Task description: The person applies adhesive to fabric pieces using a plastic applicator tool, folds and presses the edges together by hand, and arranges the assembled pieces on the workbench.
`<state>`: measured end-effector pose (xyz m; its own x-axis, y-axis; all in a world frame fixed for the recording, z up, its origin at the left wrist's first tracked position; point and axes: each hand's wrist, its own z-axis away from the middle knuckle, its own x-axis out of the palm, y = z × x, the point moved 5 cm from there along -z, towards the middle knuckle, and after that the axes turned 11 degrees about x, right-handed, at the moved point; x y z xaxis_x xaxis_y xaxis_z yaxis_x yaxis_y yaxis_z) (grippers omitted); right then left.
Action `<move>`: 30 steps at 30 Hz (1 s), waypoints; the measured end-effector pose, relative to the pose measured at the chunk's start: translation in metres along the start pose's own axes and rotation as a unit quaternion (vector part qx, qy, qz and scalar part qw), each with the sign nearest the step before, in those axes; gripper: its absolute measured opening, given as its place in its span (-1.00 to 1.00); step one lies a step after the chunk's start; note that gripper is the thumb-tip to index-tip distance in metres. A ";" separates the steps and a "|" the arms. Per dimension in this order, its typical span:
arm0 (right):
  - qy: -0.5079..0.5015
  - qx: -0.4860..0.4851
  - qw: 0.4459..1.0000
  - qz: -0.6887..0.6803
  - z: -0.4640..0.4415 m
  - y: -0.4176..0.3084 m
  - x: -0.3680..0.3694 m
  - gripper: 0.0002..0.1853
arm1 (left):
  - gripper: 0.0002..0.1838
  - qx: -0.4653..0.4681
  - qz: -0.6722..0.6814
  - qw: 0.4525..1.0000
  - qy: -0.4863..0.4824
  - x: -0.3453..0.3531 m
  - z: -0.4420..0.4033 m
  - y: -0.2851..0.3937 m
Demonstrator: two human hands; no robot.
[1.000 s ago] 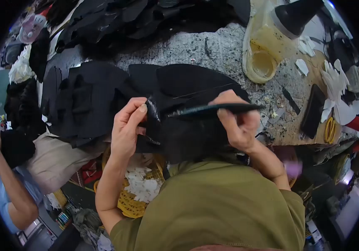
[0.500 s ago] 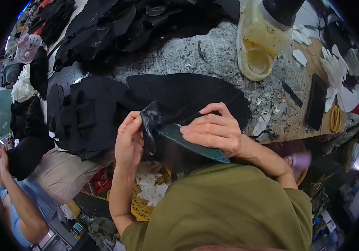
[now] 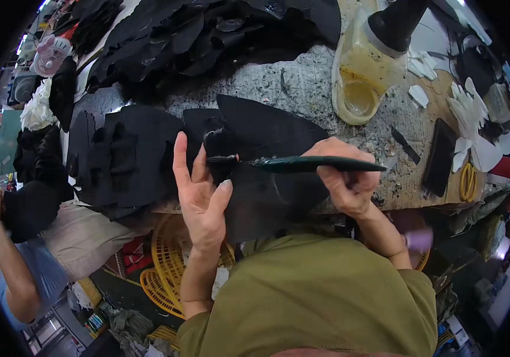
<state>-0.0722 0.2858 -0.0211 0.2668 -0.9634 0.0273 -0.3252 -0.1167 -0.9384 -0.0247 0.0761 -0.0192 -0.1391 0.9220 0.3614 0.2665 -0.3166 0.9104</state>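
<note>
My right hand (image 3: pixel 353 178) grips a long, flat, dark green tool (image 3: pixel 314 163), seen nearly edge-on. Its narrow end points left, over a black sheet piece (image 3: pixel 267 131) that lies on the table and hangs over the near edge. My left hand (image 3: pixel 201 202) is open, palm up with fingers spread, beside that piece. A small dark strip with a shiny edge (image 3: pixel 224 159) shows just right of its fingers; whether they touch it I cannot tell. Left of the hand lie overlapping black pieces (image 3: pixel 136 149).
A glue-stained translucent container (image 3: pixel 356 71) stands at the back right. Crumpled black pieces (image 3: pixel 207 35) heap at the back. To the right lie a phone (image 3: pixel 443 157), yellow-handled scissors (image 3: pixel 468 181) and a white glove (image 3: pixel 469 110). A yellow basket (image 3: pixel 163 285) sits below; another person's arm (image 3: pixel 14 262) is at left.
My left hand has let go of the black piece's glossy flap and opened. My right hand has moved right and turned the green tool from slanting to nearly level, edge-on.
</note>
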 end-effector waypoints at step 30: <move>0.056 -0.061 0.996 0.044 0.022 0.004 0.030 -0.81 | -0.03 -0.006 0.421 0.903 0.090 -0.010 -0.017 -0.015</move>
<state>-0.0456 0.2618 -0.0314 0.1312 -0.9913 -0.0088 -0.4518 -0.0519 -0.8906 -0.0433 0.0675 -0.0329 -0.0452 0.3031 0.9519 0.3404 -0.8912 0.2999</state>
